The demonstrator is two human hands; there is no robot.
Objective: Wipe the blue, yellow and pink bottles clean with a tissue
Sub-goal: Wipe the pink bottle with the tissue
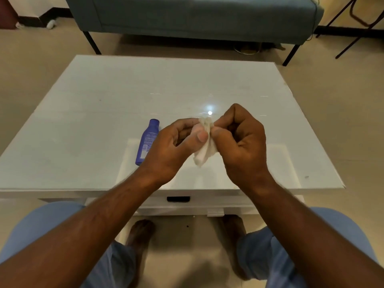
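A blue bottle (148,140) lies on its side on the white table (104,100), cap pointing away from me, its lower right part hidden behind my left hand. My left hand (174,148) and my right hand (241,142) are raised above the table's middle, both pinching a small crumpled white tissue (204,150) that hangs between their fingertips. No yellow or pink bottle is in view.
The table has a glossy top and a drawer (178,199) at its front edge, above my knees. A blue-grey sofa (197,15) stands behind the table. A black folding frame (353,23) stands at the far right on the tiled floor.
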